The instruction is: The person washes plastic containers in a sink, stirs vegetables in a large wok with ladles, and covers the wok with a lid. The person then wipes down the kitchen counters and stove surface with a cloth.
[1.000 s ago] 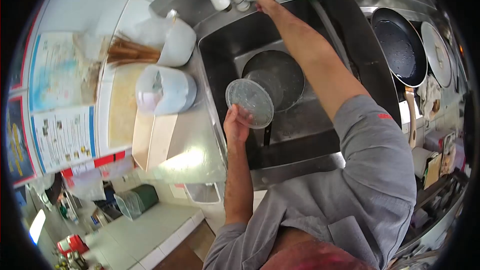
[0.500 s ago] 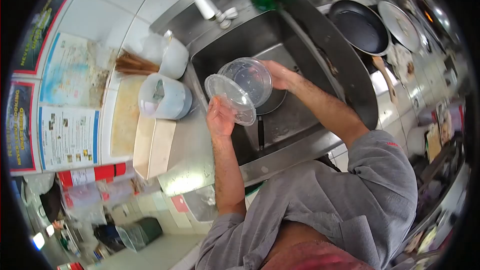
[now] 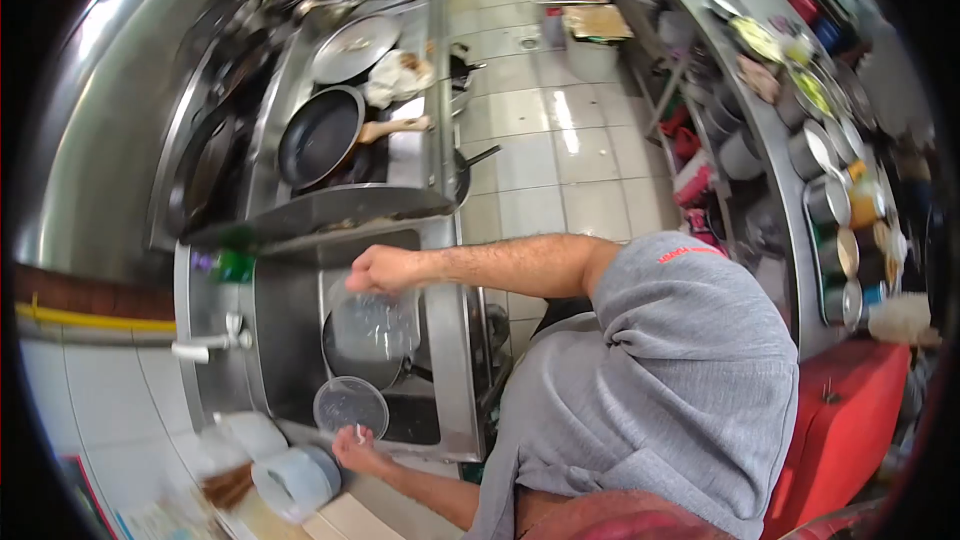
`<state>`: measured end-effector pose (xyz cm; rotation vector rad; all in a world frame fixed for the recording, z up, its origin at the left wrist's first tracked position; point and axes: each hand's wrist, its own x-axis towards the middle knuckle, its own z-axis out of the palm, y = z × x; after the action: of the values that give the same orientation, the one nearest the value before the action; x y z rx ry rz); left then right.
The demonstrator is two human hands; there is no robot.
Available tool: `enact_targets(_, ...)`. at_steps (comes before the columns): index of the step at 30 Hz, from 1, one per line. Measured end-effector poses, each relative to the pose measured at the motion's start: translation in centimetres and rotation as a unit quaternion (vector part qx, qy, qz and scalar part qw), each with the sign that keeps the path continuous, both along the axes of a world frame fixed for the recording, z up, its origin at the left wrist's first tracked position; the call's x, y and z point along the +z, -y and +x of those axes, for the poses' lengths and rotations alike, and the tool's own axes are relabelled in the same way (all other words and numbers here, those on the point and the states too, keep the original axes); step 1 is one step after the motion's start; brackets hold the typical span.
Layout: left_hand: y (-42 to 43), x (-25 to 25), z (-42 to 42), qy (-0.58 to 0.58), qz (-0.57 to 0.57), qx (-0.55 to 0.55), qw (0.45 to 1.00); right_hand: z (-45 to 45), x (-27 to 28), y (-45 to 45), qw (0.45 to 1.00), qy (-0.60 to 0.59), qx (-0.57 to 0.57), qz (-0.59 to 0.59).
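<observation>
Two clear plastic pieces that overlapped half a second ago now sit apart over the sink (image 3: 280, 340), so each can be handled separately. The left hand (image 3: 358, 450) pinches the lid (image 3: 350, 407) by its edge, near the white jug (image 3: 298, 483); the right hand (image 3: 385, 270) is closed on the tub (image 3: 375, 325), though blur hides its fingers. The person's view has swung toward the stove side, where a frying pan (image 3: 322, 140) and crumpled cloth (image 3: 398, 78) lie. A dark pan handle (image 3: 422, 373) juts out beneath, crowding the basin; tap (image 3: 215, 345) and soap bottle (image 3: 235, 267) stand beyond.
</observation>
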<state>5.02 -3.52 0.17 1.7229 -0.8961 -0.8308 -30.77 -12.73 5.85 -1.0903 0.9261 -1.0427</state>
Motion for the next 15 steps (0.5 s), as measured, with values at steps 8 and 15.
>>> enact_targets(8,1.5,12.2,-15.0,-0.182,-0.260,-0.091,0.944,-10.1,8.9,-10.6,0.864,-0.332,0.086,-0.368)
enact_targets(15,2.2,13.0,-33.4,-0.227,-0.205,-0.288,0.908,-21.9,4.9,-15.9,0.725,-0.520,-0.047,-0.449)
